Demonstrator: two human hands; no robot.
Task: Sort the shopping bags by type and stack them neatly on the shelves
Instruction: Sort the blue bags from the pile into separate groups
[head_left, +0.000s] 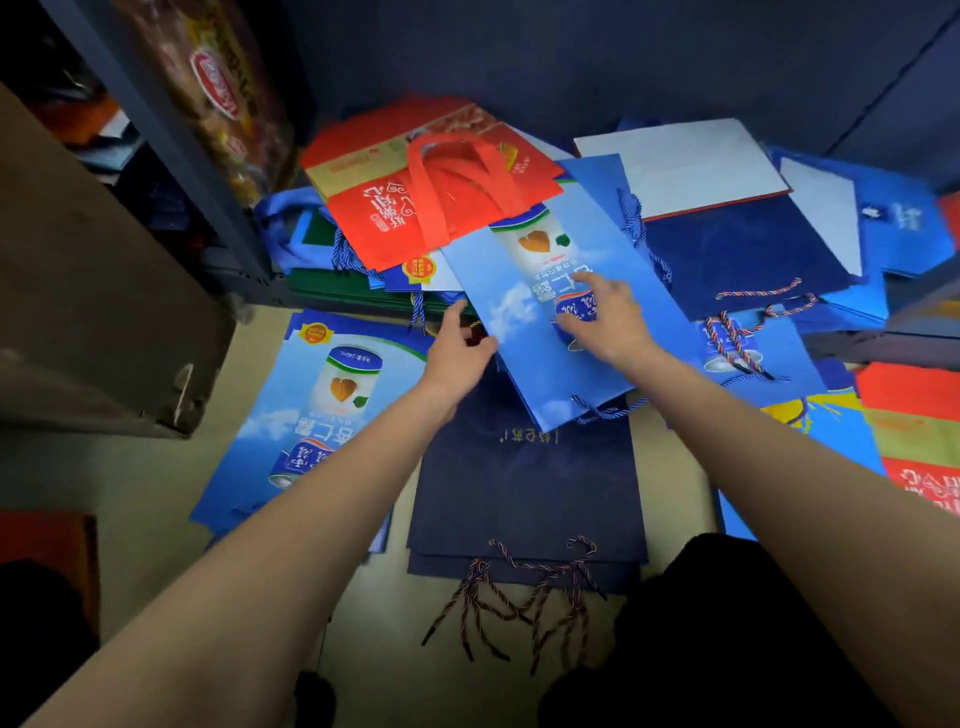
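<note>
A light blue paper bag (524, 312) printed with a can and a heart lies tilted across the low shelf's front. My right hand (605, 317) rests on top of it with fingers spread. My left hand (457, 353) grips its left edge, thumb up. A red fabric bag (441, 208) with looped handles lies behind it on the pile. On the floor sit a stack of matching light blue bags (317, 415) at left and a stack of navy bags (524, 493) with twisted rope handles in the middle.
More navy and blue bags (743, 249) and a white card (680, 161) cover the shelf at right. Red and yellow bags (914, 436) lie at far right. A dark metal upright (171, 140) and a cardboard box (88, 291) stand at left.
</note>
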